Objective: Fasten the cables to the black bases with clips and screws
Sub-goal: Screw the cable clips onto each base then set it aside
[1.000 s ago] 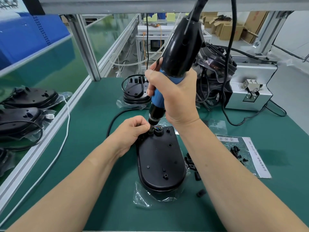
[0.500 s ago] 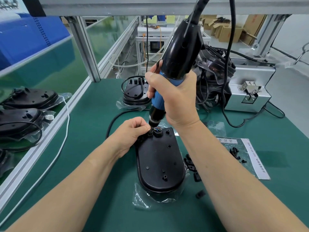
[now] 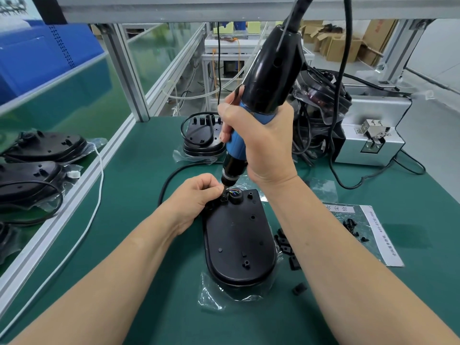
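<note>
A black oval base lies on a clear plastic bag in the middle of the green mat. A black cable curves in from the left to its far end, where coloured wires show in a round hole. My left hand pinches a small black clip over the cable there. My right hand grips a black and blue electric screwdriver, tilted, with its tip down on the clip.
Loose black clips lie right of the base, more on a printed bag. Another base with a coiled cable sits behind. A metal screw feeder box stands at the right back. Finished bases lie on the left shelf.
</note>
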Demonstrator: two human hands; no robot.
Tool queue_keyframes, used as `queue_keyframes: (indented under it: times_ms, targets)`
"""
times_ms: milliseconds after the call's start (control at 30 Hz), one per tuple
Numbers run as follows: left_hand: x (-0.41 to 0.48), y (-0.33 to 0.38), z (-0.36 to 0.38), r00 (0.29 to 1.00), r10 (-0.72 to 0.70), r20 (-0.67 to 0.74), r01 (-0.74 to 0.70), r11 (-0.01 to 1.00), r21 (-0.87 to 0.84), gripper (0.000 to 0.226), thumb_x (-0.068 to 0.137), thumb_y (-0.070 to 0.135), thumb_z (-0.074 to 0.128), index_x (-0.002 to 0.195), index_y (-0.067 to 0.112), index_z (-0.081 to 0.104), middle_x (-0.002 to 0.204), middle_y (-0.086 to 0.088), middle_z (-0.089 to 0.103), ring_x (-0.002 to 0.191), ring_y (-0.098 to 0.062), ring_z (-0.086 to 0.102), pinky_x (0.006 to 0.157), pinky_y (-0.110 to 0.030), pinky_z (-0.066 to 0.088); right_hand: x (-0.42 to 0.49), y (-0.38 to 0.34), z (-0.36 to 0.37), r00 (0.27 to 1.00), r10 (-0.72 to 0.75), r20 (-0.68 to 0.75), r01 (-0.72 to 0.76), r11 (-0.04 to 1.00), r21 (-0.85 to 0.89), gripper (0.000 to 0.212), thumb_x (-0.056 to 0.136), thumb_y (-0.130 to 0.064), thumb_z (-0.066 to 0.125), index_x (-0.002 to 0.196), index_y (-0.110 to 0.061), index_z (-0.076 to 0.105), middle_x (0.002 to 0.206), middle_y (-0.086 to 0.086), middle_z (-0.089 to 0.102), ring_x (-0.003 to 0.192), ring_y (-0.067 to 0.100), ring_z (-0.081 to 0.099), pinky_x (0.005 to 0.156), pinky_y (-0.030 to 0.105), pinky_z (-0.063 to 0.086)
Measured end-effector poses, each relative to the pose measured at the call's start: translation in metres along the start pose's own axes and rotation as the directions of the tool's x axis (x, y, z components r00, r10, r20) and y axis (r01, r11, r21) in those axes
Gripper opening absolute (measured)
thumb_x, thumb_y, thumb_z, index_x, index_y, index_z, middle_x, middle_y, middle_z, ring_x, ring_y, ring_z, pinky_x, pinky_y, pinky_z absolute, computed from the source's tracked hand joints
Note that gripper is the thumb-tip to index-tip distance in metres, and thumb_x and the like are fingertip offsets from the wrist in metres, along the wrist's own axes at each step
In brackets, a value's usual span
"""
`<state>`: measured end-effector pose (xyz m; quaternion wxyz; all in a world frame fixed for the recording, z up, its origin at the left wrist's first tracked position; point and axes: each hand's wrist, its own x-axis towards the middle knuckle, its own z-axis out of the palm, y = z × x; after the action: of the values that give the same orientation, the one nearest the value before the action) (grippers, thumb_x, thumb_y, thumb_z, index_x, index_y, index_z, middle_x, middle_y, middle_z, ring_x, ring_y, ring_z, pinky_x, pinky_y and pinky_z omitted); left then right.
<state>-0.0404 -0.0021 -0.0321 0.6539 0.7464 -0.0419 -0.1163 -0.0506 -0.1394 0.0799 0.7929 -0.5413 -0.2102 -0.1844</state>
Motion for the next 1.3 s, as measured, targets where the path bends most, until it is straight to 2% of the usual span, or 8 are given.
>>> queue_keyframes:
  times_ms: [167,333,433,700,867,1033,1133,1300]
  targets:
    - [0.0006,-0.0003,0.0001,1.000,-0.004,0.000,0.004,1.000,0.002,0.042,0.091,0.004,0.059,0.055,0.024,0.051,0.066,0.001,0.046,0.066,-0.014,0.037,0.067,-0.029,0.031,0.0004,-0.0015,-0.0001,1.000,-0.005,0.014,0.005,1.000,-0.026,0.005,0.077,0.005,0.062,0.076,0.002,0.059,0.055,0.007,0.053,0.046,0.023,0.048,0.053,0.031,0.044]
    - [0.0008,0.0010,0.0000,1.000,-0.024,-0.004,0.024,1.000,0.018,0.022,0.091,0.009,0.062,0.072,0.013,0.053,0.080,-0.011,0.049,0.079,-0.022,0.040,0.078,-0.036,0.034,0.0000,0.0001,0.0010,1.000,-0.011,0.017,0.013,0.993,-0.120,0.005,0.075,0.002,0.064,0.074,0.003,0.059,0.057,0.012,0.053,0.047,0.024,0.050,0.053,0.035,0.044]
    - [0.0007,0.0020,0.0002,1.000,-0.020,-0.010,0.020,0.999,0.026,0.027,0.091,0.009,0.063,0.067,0.016,0.051,0.077,-0.010,0.047,0.079,-0.022,0.038,0.078,-0.036,0.032,-0.0018,-0.0002,-0.0007,1.000,-0.007,-0.010,0.006,0.996,-0.090,0.007,0.075,0.003,0.064,0.073,0.007,0.058,0.057,0.011,0.053,0.048,0.024,0.050,0.053,0.036,0.043]
    - [0.0034,0.0038,0.0007,0.999,-0.037,-0.029,0.039,0.998,0.045,0.037,0.084,-0.003,0.057,0.058,0.022,0.052,0.074,-0.009,0.048,0.076,-0.022,0.039,0.072,-0.035,0.031,-0.0022,-0.0008,0.0061,1.000,0.013,-0.007,-0.013,0.999,-0.044,0.010,0.074,0.005,0.063,0.070,-0.002,0.057,0.058,0.011,0.052,0.049,0.024,0.047,0.052,0.036,0.042]
    - [0.0043,0.0081,0.0026,0.999,-0.035,-0.023,0.037,0.997,0.073,0.031,0.072,0.011,0.061,0.048,0.026,0.048,0.060,0.005,0.043,0.067,-0.017,0.035,0.065,-0.032,0.028,-0.0016,-0.0014,0.0045,1.000,0.014,-0.020,-0.015,0.998,-0.054,0.006,0.074,0.004,0.063,0.072,0.003,0.057,0.058,0.011,0.050,0.049,0.024,0.047,0.052,0.037,0.042]
    - [0.0066,0.0069,0.0029,1.000,-0.022,-0.010,0.023,0.996,0.087,0.042,0.084,0.007,0.064,0.052,0.023,0.042,0.063,0.000,0.036,0.069,-0.019,0.030,0.064,-0.031,0.025,-0.0019,-0.0047,0.0004,1.000,-0.017,-0.023,0.016,0.998,-0.059,0.008,0.074,0.004,0.064,0.071,-0.001,0.059,0.059,0.009,0.054,0.048,0.024,0.049,0.054,0.035,0.043]
    - [0.0066,0.0074,0.0037,1.000,-0.024,-0.019,0.025,0.995,0.096,0.043,0.085,0.005,0.063,0.052,0.023,0.042,0.061,0.001,0.036,0.063,-0.014,0.031,0.061,-0.028,0.026,-0.0015,-0.0047,-0.0011,1.000,-0.015,-0.023,0.013,0.999,-0.052,0.006,0.075,0.004,0.064,0.074,0.000,0.059,0.059,0.008,0.054,0.047,0.025,0.050,0.053,0.034,0.043]
    - [0.0053,0.0073,0.0041,1.000,-0.027,-0.015,0.028,0.997,0.070,0.041,0.087,0.005,0.064,0.056,0.022,0.042,0.069,-0.006,0.037,0.068,-0.017,0.032,0.065,-0.031,0.026,-0.0020,-0.0073,-0.0016,0.999,-0.030,-0.017,0.029,0.999,-0.040,0.009,0.075,0.004,0.064,0.072,-0.002,0.058,0.058,0.005,0.054,0.046,0.025,0.049,0.053,0.035,0.043]
